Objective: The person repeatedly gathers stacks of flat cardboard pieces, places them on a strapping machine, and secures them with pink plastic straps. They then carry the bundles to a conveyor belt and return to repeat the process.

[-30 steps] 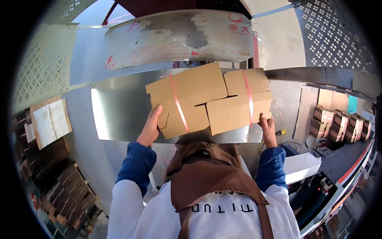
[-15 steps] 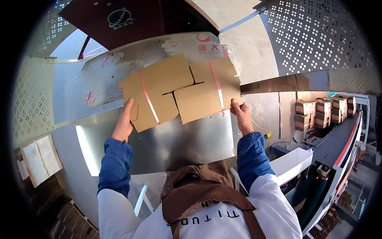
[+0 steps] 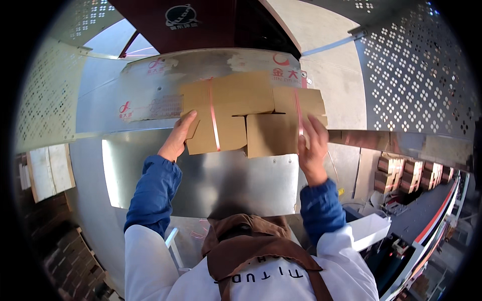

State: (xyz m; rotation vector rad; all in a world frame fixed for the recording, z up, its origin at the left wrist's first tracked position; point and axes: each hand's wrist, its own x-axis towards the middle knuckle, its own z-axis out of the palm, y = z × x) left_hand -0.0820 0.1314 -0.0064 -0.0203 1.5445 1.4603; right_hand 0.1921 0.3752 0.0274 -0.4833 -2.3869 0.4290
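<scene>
Brown cardboard bundle [image 3: 257, 102] in two pink straps [image 3: 214, 118], over a shiny metal sheet [image 3: 251, 183].

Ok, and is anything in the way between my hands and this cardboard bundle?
Nothing visible is. Your left hand is directly on the left edge of the cardboard bundle. Your right hand is at its right end, by a pink strap; whether those fingers touch is unclear.

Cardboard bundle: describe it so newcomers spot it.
Find the shiny metal table mid-view. At its far edge, between the left hand and right hand, is the cardboard bundle crossed by two pink straps. Unlike the strapped stacks at right, it has a hand at each end.
</scene>
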